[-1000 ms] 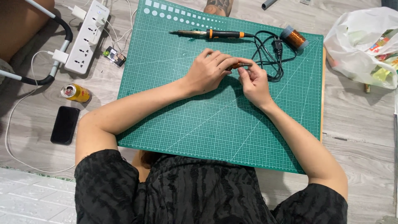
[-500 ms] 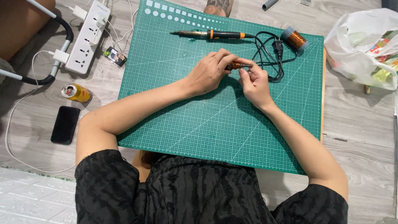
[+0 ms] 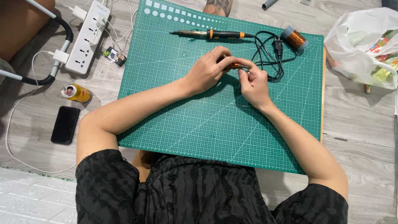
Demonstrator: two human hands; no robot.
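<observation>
My one view comes from the camera worn on my head, looking steeply down over my lap at a green cutting mat on the floor, close, with my forearms reaching away.

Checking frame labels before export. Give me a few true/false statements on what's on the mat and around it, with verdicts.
1. Both hands meet over a small orange item at mid-mat. True: the left hand and right hand pinch the small orange item between them.
2. The soldering iron is held in the right hand. False: the soldering iron lies on the green cutting mat, above the hands.
3. A copper wire spool sits at the mat's upper right corner. True: copper wire spool.
4. The phone lies on the mat. False: the black phone lies on the floor to the mat's left, below a yellow can.
5. A white plastic bag lies right of the mat. True: white plastic bag.
</observation>
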